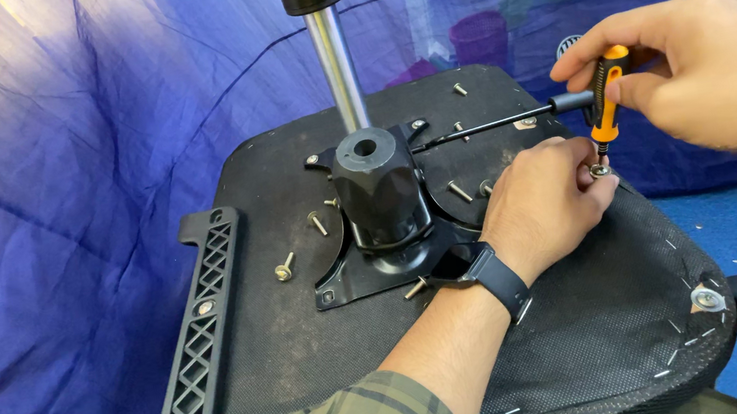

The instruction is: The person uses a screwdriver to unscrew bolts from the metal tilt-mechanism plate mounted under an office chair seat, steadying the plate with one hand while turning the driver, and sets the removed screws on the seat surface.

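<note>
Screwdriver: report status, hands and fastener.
Right hand grips orange-black screwdriver, tip down. Left hand fingers pinch bolt under tip. Loose screws scattered on upturned seat.

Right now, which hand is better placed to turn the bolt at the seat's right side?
The right hand, probably: it grips the orange-black screwdriver standing on the bolt. The left hand only pinches the bolt.

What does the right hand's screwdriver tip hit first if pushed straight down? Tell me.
Probably the bolt pinched in the left hand, right under the screwdriver held by the right hand; depth is uncertain.
</note>
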